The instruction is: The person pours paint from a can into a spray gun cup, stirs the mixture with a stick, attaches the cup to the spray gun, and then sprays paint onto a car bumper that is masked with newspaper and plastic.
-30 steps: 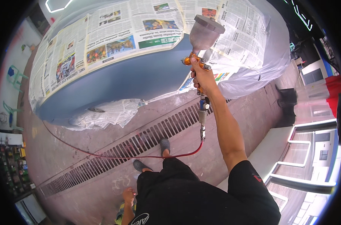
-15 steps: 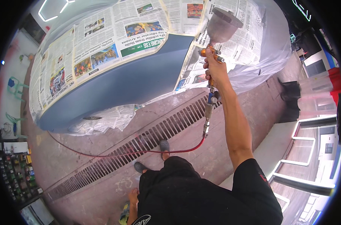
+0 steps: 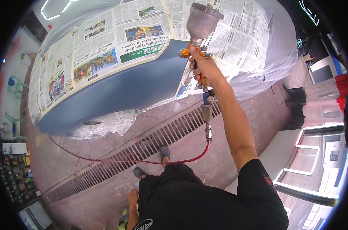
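Note:
My right hand [image 3: 205, 68] is closed around the grip of a spray gun [image 3: 203, 79] with orange metal parts. A cloudy, greyish paint cup [image 3: 202, 25] stands on top of the gun. Beneath the grip hang metal fittings joined to a red air hose [image 3: 185, 159]. The gun is held in front of a blue-grey curved car panel [image 3: 120, 88], near its right end. Masking newspaper [image 3: 101, 42] borders the panel, taped along its edge. Low at the left, my left hand [image 3: 133, 197] hangs beside my black clothing; its fingers are too small to read.
A slotted floor grate [image 3: 143, 147] runs diagonally under the panel and past my feet, with the hose lying across it. Plastic sheeting [image 3: 254, 82] drapes the right side of the car. Green chairs [image 3: 17, 90] stand at left, beside shelving with small items [image 3: 15, 178].
My right hand has carried the spray gun to the left, closer over the panel's right end. The hose end has shifted slightly with it.

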`<action>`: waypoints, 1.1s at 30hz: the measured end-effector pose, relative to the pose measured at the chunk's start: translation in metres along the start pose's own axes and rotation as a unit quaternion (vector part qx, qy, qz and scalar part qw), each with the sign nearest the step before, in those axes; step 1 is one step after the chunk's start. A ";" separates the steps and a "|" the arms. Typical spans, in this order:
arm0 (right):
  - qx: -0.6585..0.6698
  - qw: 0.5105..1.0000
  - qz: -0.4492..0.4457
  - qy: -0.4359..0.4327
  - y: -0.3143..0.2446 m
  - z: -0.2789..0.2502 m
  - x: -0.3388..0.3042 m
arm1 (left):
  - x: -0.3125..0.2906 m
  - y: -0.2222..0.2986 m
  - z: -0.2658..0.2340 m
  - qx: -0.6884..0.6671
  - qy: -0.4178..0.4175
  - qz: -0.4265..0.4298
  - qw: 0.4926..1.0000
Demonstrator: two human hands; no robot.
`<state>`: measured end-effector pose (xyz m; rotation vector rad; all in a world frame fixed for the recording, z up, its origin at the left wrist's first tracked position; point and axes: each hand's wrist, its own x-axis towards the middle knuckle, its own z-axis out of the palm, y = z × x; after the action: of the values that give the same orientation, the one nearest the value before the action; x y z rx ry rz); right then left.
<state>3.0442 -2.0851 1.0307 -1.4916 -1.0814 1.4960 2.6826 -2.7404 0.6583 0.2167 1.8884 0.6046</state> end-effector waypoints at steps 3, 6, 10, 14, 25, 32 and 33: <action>0.008 0.999 0.000 0.040 -0.012 -0.032 0.022 | 0.017 -0.018 -0.009 0.065 -0.007 0.055 0.996; -0.024 0.995 -0.006 0.099 -0.025 -0.067 0.038 | 0.023 0.006 0.016 0.202 0.011 0.131 0.971; -0.034 0.990 0.002 0.139 -0.044 -0.097 0.057 | 0.010 0.112 0.075 0.231 -0.040 0.239 0.942; -0.044 0.994 0.018 0.096 -0.065 -0.068 0.074 | 0.014 0.195 0.135 0.264 -0.042 0.426 0.864; -0.013 0.994 0.051 -0.092 -0.088 0.038 0.073 | 0.007 0.253 0.215 0.329 -0.269 0.417 0.803; -0.139 0.987 -0.042 0.065 -0.052 -0.002 0.046 | 0.067 0.097 0.051 0.557 -0.091 0.221 0.795; -0.142 0.987 -0.053 0.057 -0.045 -0.005 0.039 | 0.068 0.072 0.018 0.577 -0.068 0.202 0.788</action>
<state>3.0449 -2.0322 1.0590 -1.6617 -1.3245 1.2051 2.6627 -2.6452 0.6338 1.4402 1.8365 -0.3952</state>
